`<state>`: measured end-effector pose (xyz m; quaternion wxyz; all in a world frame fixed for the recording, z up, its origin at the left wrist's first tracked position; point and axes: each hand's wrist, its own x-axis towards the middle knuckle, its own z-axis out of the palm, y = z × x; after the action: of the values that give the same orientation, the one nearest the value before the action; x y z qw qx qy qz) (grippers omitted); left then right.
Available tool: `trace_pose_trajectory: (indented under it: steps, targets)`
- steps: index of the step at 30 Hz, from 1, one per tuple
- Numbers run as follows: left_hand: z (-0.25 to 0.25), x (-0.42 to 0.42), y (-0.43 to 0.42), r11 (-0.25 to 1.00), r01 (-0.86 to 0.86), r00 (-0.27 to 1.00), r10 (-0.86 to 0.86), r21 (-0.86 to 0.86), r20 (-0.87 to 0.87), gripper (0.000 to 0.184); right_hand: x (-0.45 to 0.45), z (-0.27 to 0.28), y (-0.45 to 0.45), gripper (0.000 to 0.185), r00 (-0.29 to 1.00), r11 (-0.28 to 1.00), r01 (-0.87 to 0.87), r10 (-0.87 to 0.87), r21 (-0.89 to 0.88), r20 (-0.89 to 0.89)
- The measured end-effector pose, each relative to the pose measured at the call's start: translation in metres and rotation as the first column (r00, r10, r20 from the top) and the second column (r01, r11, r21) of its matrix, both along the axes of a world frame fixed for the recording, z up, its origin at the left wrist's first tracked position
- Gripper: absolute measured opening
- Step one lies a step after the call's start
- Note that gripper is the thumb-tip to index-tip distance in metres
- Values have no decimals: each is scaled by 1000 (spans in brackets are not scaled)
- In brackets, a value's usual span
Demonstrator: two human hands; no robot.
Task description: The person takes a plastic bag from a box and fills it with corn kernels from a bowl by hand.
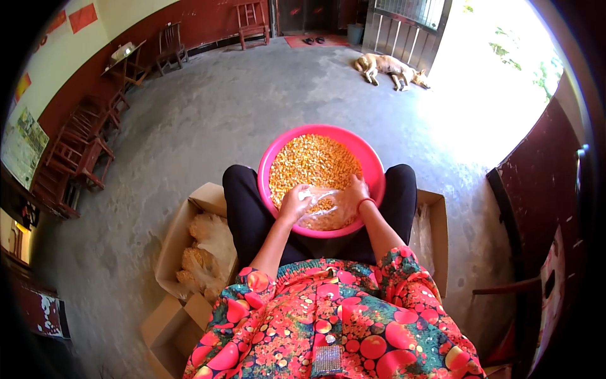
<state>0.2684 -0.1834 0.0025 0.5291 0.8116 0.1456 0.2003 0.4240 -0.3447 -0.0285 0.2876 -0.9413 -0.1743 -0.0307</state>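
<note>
A pink basin [375,165] rests between my knees, filled with yellow corn kernels [312,161]. Over its near side a clear plastic bag [329,218] stretches between my hands, with some kernels showing in or through it. My left hand [295,203] is closed, pinching the bag's left edge. At the bag's right side, my right hand [355,191] grips the film against the kernels, a red band on its wrist; its fingertips are partly hidden.
On the left, a cardboard box [165,252] holds corn-filled bags [205,249], with another open box [170,325] nearer. A box [440,243] with clear plastic stands right. Wooden chairs [82,151] line the left wall. A dog [391,68] lies by the open door [404,31].
</note>
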Motion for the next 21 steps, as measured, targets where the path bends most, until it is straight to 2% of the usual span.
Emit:
trace_pose_trajectory:
  steps: [1,3,5,7,8,10,12,13,15,17,21]
  targets:
    - [3,-1,-1,1000,-2,1000,2,10,-1,29,6,-13,2,36,1000,1000,8,-8,10,4]
    - [3,-1,0,999,25,1000,-24,29,-6,27,15,-26,6,45,948,996,-74,83,39,-307]
    - [4,-2,-1,998,55,998,-54,17,-33,22,20,-29,3,50,887,993,-94,118,76,-446]
    - [7,-2,0,996,89,994,-88,10,-70,21,5,-1,2,43,881,900,-358,237,-249,-409]
    - [9,-2,0,994,105,989,-105,-8,-107,20,4,0,2,43,885,908,-345,230,-238,-404]
    - [11,-3,-1,993,120,989,-120,0,-87,18,1,-6,1,30,858,812,-478,349,-335,-377]
    - [14,-5,-2,972,181,977,-195,-149,-85,18,-1,-9,3,26,865,842,-448,323,-300,-383]
    - [15,-5,-4,969,204,978,-209,-140,-19,21,-2,-9,3,26,847,820,-476,331,-318,-415]
    - [19,-6,-4,968,211,975,-219,-136,-44,23,-3,-9,5,27,831,803,-498,334,-327,-446]
    - [20,-7,-4,968,204,977,-211,-146,-38,26,-3,-11,7,26,859,774,-495,370,-394,-353]
    - [14,-6,-1,983,146,986,-154,-112,-61,24,12,-27,14,26,856,740,-508,376,-441,-356]
